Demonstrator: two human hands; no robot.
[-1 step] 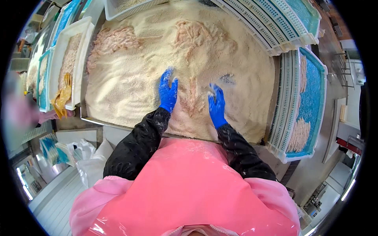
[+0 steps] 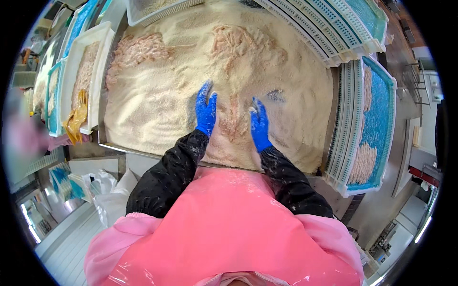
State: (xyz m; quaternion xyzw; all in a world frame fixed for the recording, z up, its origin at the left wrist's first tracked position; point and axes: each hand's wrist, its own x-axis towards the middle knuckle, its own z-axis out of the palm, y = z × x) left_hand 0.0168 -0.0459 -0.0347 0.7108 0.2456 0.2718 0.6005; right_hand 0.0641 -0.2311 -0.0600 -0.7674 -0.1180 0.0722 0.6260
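Note:
My left hand (image 2: pixel 205 110), in a blue glove dusted with crumbs, is open over a bed of pale breadcrumbs (image 2: pixel 157 107). Across from it, my right hand (image 2: pixel 259 125) is open too, fingers stretched forward and crumbs on the fingertips. Between the two palms lies a line of raw pink meat strips (image 2: pixel 234 117), partly coated with crumbs. A heap of meat strips (image 2: pixel 234 40) sits farther away, half buried. Another pile of strips (image 2: pixel 143 47) lies at the far left of the bed.
Stacked white trays (image 2: pixel 344 128) with blue linings stand on the right, the top one bearing rows of coated strips (image 2: pixel 363 164). At left is a white tub (image 2: pixel 98 71) with a yellow glove (image 2: pixel 76 119) over its edge. Another person (image 2: pixel 28 128) shows blurred at far left.
My right hand has shifted slightly left and forward, and my left hand slightly right. The gap between them is a little narrower.

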